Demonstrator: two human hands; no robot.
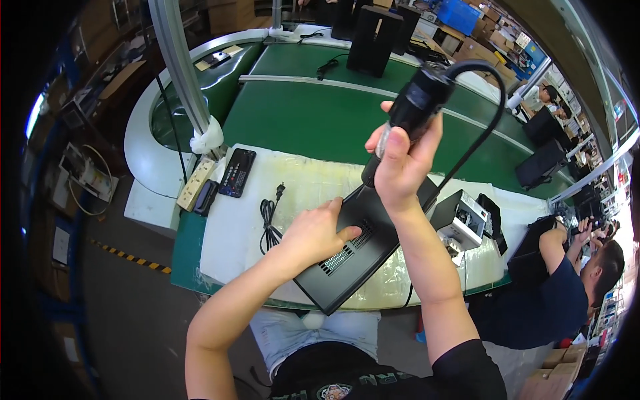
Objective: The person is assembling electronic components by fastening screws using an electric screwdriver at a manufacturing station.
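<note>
A flat black computer case [375, 257] with slotted vents lies at a slant on the pale mat in front of me. My left hand [317, 233] grips it on the left side, thumb by the vents and fingers at the far edge. Raised over the case, my right hand [408, 170] is wrapped round a black electric screwdriver [421, 97]. The tool tilts, its lower end toward the case and its thick cable looping off to the right. Whether its tip touches a screw is too small to tell.
Left of the case lie a black power cord [268, 223], a dark phone [238, 173] and a power strip [195, 185]. A grey metal box [461, 219] stands to the right. Beyond runs a green conveyor [313, 113] carrying a black tower [375, 41]. A co-worker [550, 297] sits close at right.
</note>
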